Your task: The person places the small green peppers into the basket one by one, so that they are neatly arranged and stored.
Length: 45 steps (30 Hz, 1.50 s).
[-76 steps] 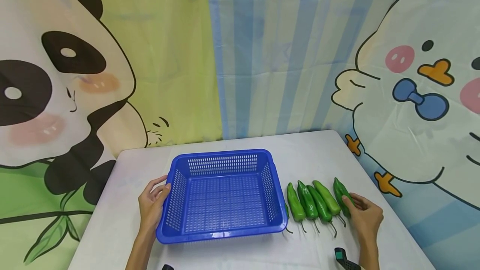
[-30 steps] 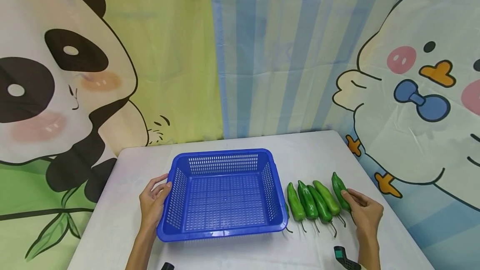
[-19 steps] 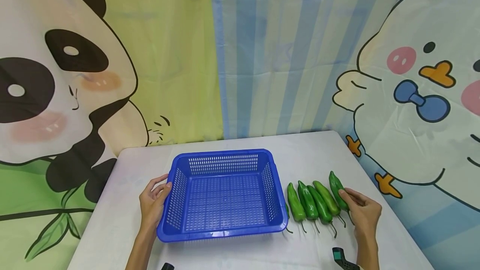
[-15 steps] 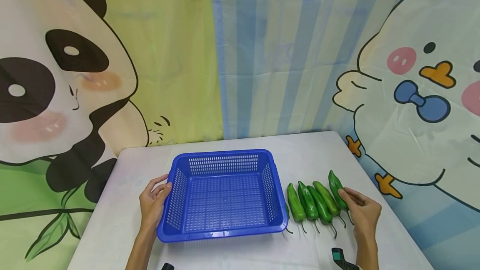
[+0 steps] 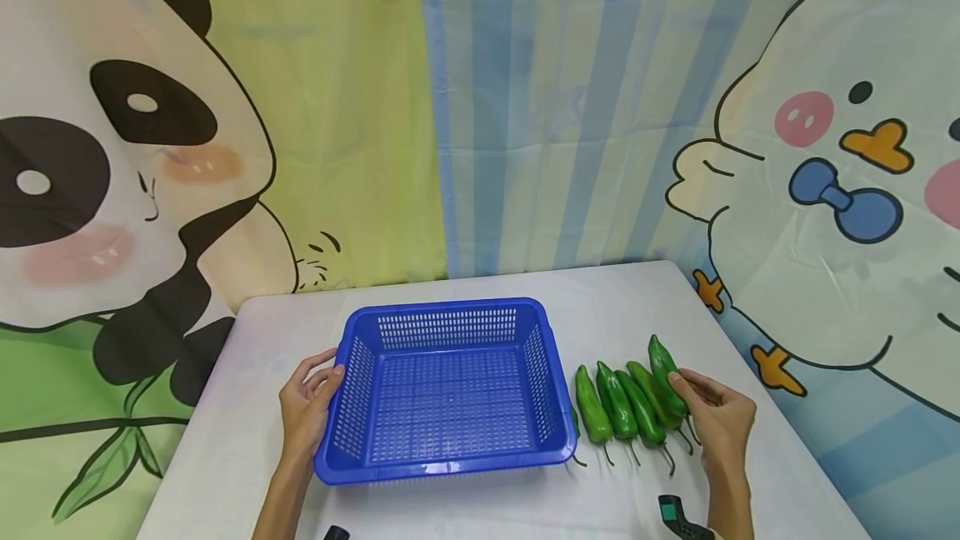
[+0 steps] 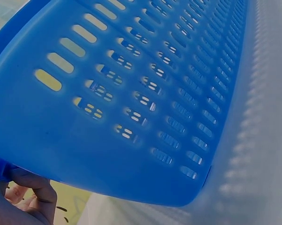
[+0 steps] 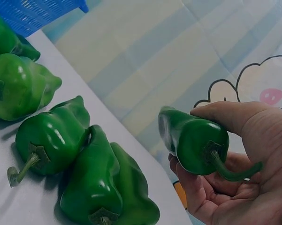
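Green pepper held between right hand's thumb and fingers.

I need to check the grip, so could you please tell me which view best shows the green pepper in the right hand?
The right wrist view: the pepper fills the frame, pinched by the right hand clear of the table, stem towards the camera. The head view shows it small, partly behind fingers. The left wrist view shows only the blue basket.
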Each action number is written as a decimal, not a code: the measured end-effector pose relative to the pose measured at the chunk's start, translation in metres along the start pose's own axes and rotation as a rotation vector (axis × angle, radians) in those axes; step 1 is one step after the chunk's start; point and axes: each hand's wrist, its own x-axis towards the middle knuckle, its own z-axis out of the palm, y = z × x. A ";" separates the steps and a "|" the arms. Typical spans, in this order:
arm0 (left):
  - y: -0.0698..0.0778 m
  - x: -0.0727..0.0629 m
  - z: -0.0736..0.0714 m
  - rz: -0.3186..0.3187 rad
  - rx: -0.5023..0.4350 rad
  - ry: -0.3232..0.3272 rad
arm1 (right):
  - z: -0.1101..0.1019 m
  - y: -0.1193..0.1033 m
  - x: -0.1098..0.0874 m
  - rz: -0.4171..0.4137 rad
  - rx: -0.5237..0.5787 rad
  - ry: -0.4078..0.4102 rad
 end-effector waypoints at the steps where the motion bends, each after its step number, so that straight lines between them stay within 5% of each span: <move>1: 0.000 0.000 0.000 0.000 0.002 -0.002 | 0.000 -0.001 0.000 -0.004 0.005 0.000; 19: -0.001 0.002 0.000 0.004 0.005 0.004 | 0.009 -0.014 -0.008 0.023 0.071 -0.021; 45: -0.002 0.000 -0.002 0.006 -0.011 -0.011 | 0.032 -0.026 -0.023 -0.059 0.104 -0.072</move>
